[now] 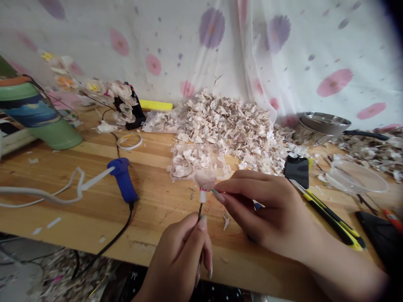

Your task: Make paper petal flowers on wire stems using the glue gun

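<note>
My left hand (184, 253) is closed around a thin dark stem, holding it upright above the table's front part. On top of the stem is a small handmade flower (205, 180) with pale pinkish petals and a white sleeve-like base (203, 196) ringed in pink. From the right, my right hand (261, 205) brings thumb and forefinger together at the flower's edge. Whatever lies between those fingertips is too small to make out. Just behind the flower sits a clear compartment box (220, 158) with pale petals in it. A loose petal scrap (226, 220) lies below the right fingertips.
A large heap of petal-like flakes (223, 121) fills the back. At left are a blue glue gun (124, 180) with cords, a green tumbler (53, 126) and finished flowers (122, 98). A yellow-black utility knife (330, 218), clear lid (359, 176) and lidded pan (324, 126) stand right.
</note>
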Demonstrator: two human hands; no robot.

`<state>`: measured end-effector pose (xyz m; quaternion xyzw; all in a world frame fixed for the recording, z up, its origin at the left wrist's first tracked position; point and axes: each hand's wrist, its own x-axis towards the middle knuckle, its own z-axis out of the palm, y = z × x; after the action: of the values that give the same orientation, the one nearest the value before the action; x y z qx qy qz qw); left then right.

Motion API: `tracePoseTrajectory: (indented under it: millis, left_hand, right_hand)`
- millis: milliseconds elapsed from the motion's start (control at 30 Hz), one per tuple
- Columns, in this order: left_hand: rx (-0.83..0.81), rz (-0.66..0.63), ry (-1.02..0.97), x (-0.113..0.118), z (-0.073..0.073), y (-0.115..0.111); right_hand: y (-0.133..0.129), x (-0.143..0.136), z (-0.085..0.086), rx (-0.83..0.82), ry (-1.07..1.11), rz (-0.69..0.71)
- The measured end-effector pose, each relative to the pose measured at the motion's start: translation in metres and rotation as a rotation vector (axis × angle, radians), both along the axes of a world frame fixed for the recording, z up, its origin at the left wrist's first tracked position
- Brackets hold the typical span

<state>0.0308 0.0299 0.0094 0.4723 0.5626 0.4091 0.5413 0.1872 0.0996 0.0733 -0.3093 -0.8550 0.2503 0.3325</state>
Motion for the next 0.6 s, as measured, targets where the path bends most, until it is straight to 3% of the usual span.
tracePoseTrajectory:
  millis: [333,600]
  left_hand:
    - [0.026,0.007,0.013,-0.002,0.0,-0.001]
    - [0.033,-0.002,0.009,-0.003,-0.002,-0.001]
  right_hand:
    - [0.001,-0.006,-0.014,0.172,-0.027,0.027]
    - [0.0,-0.005,-0.012,0.219,-0.002,0.009]
